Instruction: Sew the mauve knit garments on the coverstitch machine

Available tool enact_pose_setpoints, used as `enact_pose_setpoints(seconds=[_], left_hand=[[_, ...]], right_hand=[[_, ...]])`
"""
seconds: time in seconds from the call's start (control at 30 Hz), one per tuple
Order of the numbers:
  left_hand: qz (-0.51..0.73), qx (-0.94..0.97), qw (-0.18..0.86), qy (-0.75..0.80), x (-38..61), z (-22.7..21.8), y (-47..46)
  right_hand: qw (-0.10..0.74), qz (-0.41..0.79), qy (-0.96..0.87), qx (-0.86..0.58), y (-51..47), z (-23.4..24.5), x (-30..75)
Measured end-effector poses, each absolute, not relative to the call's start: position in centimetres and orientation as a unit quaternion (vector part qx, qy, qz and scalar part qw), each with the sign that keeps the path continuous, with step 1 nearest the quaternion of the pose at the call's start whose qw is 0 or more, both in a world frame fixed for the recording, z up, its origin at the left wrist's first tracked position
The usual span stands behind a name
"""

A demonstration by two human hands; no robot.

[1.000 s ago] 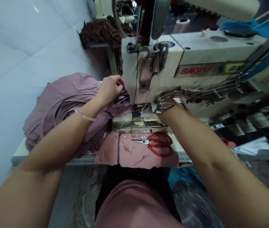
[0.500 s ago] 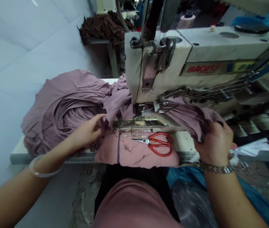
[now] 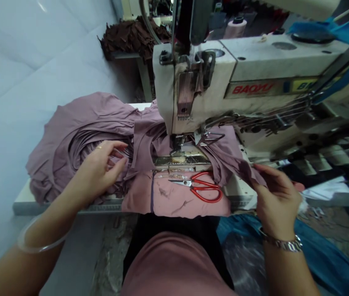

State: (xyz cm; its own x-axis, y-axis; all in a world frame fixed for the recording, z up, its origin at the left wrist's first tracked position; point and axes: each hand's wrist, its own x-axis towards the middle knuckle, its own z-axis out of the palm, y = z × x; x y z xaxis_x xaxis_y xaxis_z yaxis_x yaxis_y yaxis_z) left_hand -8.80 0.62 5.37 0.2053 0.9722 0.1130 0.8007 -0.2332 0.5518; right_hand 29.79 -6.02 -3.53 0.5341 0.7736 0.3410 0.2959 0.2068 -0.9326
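Note:
Mauve fabric (image 3: 224, 152) runs under the presser foot (image 3: 178, 144) of a sewing machine (image 3: 199, 90). At its right end, my right hand (image 3: 276, 197) pinches an edge of it between thumb and fingers. My left hand (image 3: 100, 172) is open, thumb and fingers apart, in front of a thick folded pile of the same fabric (image 3: 69, 115). Just beyond those fingertips, a flap of mauve cloth (image 3: 145, 144) hangs toward me from the left of the foot. Red-handled scissors (image 3: 205, 187) lie on a pink padded cloth (image 3: 174, 201) at the table's front edge.
A white tiled wall (image 3: 8, 82) borders the left side. Brown fabric pieces (image 3: 128, 37) are heaped on a stand behind. A thread cone (image 3: 235, 28) stands behind the machine. Blue plastic (image 3: 322, 242) lies below, at the right.
My left hand has let go of the cloth and drawn back left, its fingers parting. My right hand's grip has shifted to the fabric's edge, and the fabric hangs looser. The view has shifted slightly.

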Motion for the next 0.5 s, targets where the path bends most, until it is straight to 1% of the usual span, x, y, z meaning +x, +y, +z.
enact_pose_setpoints(seconds=[0.07,0.17,0.23,0.3,0.37,0.43,0.5], left_hand=[[0.282,0.727,0.194,0.595,-7.8,5.5,0.9],[0.289,0.719,0.225,0.591,-6.6,4.6,2.3],[0.268,0.715,0.253,0.594,-6.4,3.8,3.3],[0.250,0.708,0.274,0.601,-6.6,3.7,4.1],[0.247,0.697,0.285,0.610,-6.9,4.2,4.4],[0.253,0.685,0.303,0.613,-7.3,4.9,4.2],[0.266,0.671,0.327,0.610,-7.8,5.5,3.7]], right_hand=[[0.643,0.170,-0.449,-0.597,-6.1,-3.3,29.5],[0.627,0.163,-0.469,-0.600,-6.3,-3.2,29.2],[0.641,0.231,-0.427,-0.595,-6.4,-3.1,29.3],[0.686,0.330,-0.326,-0.561,-6.2,-2.8,29.5],[0.737,0.401,-0.227,-0.495,-5.7,-2.3,29.7],[0.769,0.431,-0.183,-0.435,-4.9,-1.7,29.8],[0.783,0.441,-0.184,-0.397,-3.9,-1.0,29.8]])
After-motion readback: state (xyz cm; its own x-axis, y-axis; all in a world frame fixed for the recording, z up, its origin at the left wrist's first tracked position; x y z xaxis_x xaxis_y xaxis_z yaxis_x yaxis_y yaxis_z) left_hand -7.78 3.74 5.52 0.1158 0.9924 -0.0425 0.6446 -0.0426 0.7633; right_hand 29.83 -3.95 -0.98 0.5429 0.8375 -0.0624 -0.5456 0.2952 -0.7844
